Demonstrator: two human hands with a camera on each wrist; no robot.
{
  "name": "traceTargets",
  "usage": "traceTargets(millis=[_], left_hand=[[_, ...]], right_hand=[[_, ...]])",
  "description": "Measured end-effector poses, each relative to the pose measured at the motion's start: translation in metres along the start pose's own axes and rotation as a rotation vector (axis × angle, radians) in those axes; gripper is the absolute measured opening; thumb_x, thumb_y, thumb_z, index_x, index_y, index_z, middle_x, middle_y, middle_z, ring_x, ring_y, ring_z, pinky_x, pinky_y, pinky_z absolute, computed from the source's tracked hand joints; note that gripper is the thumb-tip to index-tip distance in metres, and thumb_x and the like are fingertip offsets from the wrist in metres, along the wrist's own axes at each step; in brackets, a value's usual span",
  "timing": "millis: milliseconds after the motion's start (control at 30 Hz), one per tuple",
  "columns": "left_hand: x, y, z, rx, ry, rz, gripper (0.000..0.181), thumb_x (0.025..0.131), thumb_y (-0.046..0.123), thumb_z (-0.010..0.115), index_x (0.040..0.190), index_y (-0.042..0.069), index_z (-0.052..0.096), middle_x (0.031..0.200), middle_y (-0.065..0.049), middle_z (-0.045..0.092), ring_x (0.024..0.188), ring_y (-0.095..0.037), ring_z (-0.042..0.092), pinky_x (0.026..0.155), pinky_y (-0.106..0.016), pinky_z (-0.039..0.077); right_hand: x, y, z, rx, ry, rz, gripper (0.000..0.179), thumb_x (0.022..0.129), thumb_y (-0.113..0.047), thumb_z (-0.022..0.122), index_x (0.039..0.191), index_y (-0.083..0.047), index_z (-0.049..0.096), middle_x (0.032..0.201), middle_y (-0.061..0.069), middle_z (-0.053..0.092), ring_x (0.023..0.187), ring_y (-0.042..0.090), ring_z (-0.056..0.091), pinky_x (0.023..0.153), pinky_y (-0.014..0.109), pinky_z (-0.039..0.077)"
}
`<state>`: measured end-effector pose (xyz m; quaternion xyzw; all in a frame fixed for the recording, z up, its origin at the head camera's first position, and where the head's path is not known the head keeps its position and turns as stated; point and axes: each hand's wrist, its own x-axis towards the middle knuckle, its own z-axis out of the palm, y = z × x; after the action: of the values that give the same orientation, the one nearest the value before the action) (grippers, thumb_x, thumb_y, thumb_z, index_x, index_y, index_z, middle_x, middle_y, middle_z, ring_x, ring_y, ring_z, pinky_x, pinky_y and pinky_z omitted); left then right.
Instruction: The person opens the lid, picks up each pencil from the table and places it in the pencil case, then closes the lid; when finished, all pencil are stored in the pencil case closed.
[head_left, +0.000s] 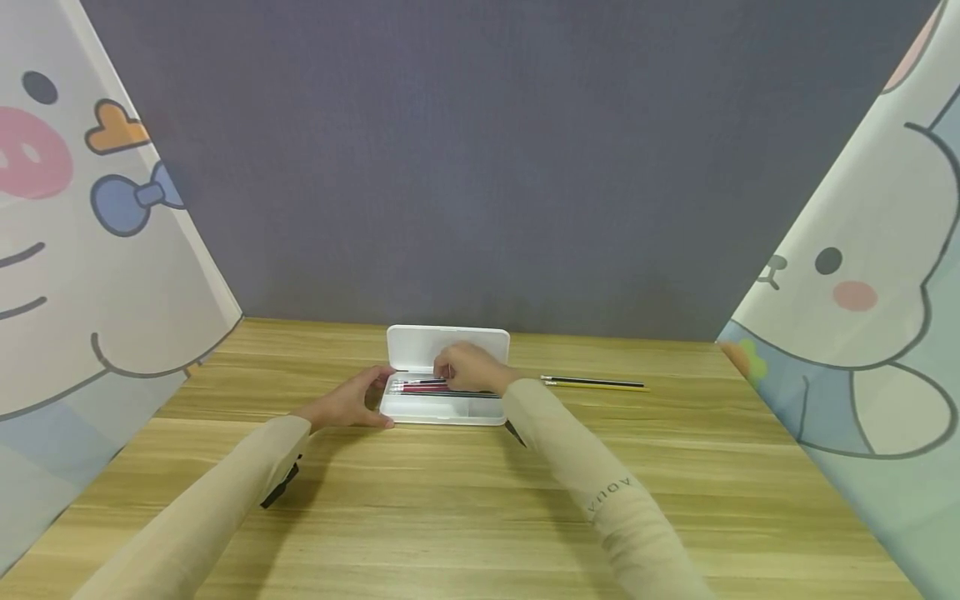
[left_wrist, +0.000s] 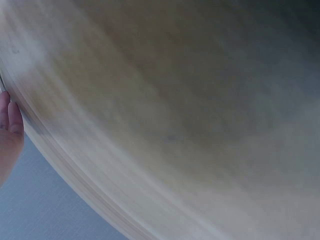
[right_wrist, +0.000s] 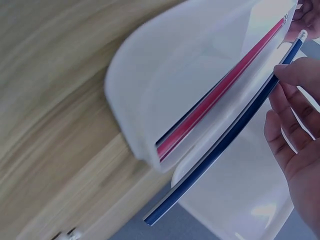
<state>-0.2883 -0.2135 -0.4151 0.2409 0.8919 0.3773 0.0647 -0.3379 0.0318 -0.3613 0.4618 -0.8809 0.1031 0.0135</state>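
A white pencil case (head_left: 431, 408) lies on the wooden table with its lid (head_left: 408, 346) raised at the back. My left hand (head_left: 352, 402) grips its left end, thumb at the front corner and fingers toward the back. In the left wrist view only part of that hand (left_wrist: 10, 137) shows at the left edge. My right hand (head_left: 472, 368) is over the case in front of the lid. Between thumb and fingers it pinches a dark blue pencil (right_wrist: 220, 142) near its eraser end. Red pencils (right_wrist: 222, 87) and a dark one lie inside the case.
To the right of the case, a black pencil (head_left: 592, 380) and a yellow pencil (head_left: 600, 386) lie side by side on the table. A grey panel (head_left: 480, 167) stands behind, and cartoon-printed panels (head_left: 855, 400) flank the table on both sides.
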Motion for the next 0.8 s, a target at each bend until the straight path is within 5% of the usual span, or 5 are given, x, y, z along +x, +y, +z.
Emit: traceTargets(millis=[300, 800], left_hand=[[0.001, -0.003, 0.001, 0.000, -0.003, 0.005, 0.084, 0.067, 0.025, 0.081, 0.132, -0.001, 0.035, 0.122, -0.018, 0.051, 0.115, -0.034, 0.047, 0.101, -0.054, 0.032], [0.001, -0.005, 0.000, -0.004, 0.001, 0.013, 0.083, 0.067, 0.026, 0.081, 0.131, -0.001, 0.036, 0.120, -0.017, 0.053, 0.114, -0.032, 0.048, 0.101, -0.053, 0.031]], right_hand=[[0.013, -0.006, 0.005, 0.006, 0.018, -0.028, 0.016, 0.069, -0.001, 0.063, 0.082, -0.007, 0.070, 0.073, 0.002, 0.065, 0.069, 0.011, 0.054, 0.066, 0.023, 0.044], [0.021, -0.006, 0.018, 0.050, 0.022, 0.058, 0.016, 0.071, 0.000, 0.065, 0.083, -0.009, 0.070, 0.076, -0.001, 0.065, 0.072, 0.009, 0.055, 0.069, 0.020, 0.044]])
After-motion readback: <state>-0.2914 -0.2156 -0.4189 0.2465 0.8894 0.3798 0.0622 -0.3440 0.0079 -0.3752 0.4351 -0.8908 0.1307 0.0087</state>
